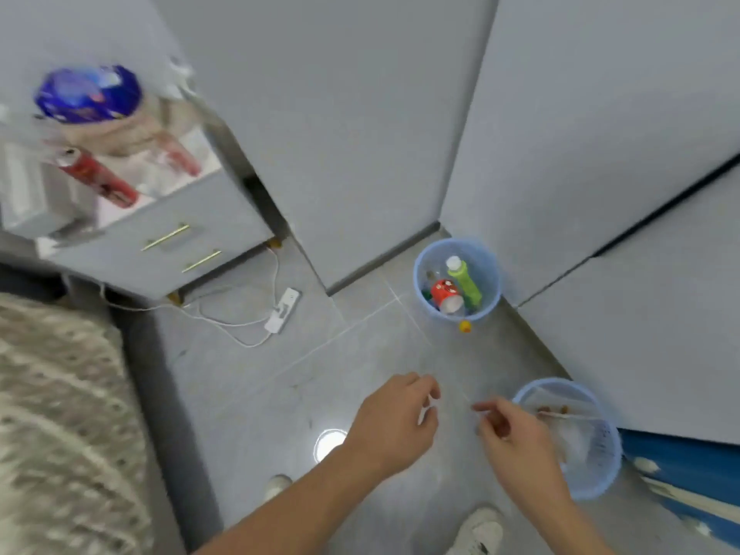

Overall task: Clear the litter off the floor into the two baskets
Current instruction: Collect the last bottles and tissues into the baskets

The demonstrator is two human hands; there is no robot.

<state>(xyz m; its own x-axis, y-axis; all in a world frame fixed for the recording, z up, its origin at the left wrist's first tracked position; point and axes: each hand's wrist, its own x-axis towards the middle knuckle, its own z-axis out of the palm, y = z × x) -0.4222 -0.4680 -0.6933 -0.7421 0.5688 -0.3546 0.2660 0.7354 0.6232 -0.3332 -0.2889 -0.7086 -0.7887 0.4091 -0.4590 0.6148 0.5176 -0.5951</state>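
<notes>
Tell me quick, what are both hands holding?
Left hand: fingers curled, apparently empty.
Right hand: fingertips pinched; whether it holds anything cannot be told.

Even, cool indoor light fills the scene, bright but flat, with only faint, soft shadows. A round white glare spot on the glossy grey floor (256,378) sits near the left forearm, reflecting an overhead lamp. The picture is soft throughout. Motion blur is strongest at the upper left, where the bedside cabinet (168,234) and the things on top smear, and along the bed cover (52,414). Wide-angle distortion bends the wall panels (360,114) and leans them outward toward the edges.
</notes>
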